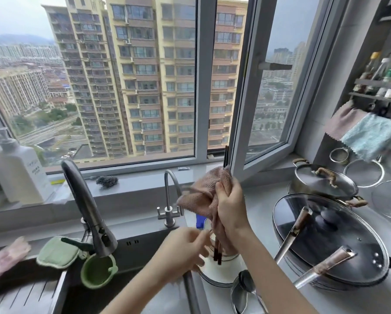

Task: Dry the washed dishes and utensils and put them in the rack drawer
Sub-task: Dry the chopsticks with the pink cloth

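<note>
My right hand grips a pink cloth wrapped round the middle of dark chopsticks, which stand nearly upright. Their upper ends poke out above the cloth and their lower ends hang below it. My left hand is just left of the lower ends with its fingers curled; I cannot tell whether it touches them. Under both hands stands a white bowl on the counter. Two metal spoons lie in front of the bowl.
A dark sink with a tall faucet and a small tap is at left. A lidded wok with two ladle handles across it and a lidded pot stand at right. Soap bottle, green sponge and green cup sit left.
</note>
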A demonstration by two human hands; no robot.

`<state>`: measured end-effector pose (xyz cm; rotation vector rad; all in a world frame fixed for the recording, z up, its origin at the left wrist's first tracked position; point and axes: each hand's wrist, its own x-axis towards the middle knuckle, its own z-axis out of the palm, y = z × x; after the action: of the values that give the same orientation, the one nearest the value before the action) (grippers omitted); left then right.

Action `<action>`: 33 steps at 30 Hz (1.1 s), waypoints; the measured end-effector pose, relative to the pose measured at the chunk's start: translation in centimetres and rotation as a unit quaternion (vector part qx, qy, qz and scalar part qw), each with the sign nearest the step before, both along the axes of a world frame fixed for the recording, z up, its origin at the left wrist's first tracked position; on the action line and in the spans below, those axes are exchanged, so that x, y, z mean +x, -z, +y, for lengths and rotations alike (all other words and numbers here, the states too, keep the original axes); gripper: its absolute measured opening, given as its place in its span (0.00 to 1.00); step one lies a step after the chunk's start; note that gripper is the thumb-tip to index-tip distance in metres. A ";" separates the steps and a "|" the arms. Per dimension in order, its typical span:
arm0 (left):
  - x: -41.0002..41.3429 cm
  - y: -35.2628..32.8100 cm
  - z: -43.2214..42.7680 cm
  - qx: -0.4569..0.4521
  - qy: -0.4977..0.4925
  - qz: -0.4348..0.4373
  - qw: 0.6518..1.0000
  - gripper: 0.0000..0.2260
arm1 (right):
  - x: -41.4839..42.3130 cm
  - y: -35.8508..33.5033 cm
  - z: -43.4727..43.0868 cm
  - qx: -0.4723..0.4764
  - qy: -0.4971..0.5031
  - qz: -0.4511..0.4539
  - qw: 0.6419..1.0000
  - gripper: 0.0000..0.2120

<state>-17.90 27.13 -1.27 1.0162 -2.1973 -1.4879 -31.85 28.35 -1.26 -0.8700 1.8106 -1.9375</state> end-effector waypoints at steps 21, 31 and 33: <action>18.2 -6.4 -9.1 0.085 -0.417 0.396 0.814 0.04 | 13.0 -2.4 -2.2 0.083 -0.542 0.105 0.830 0.09; 31.0 -8.3 -17.2 0.046 -0.448 0.407 0.795 0.07 | 23.3 -2.6 -9.5 0.116 -0.508 0.162 0.838 0.08; 35.3 -9.3 -19.9 0.036 -0.463 0.410 0.785 0.07 | 25.0 -2.5 -11.2 0.113 -0.465 0.162 0.863 0.08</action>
<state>17.38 7.27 8.02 0.9614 -0.8087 -1.1542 -6.87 17.14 1.20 -1.6520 1.3010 -0.9802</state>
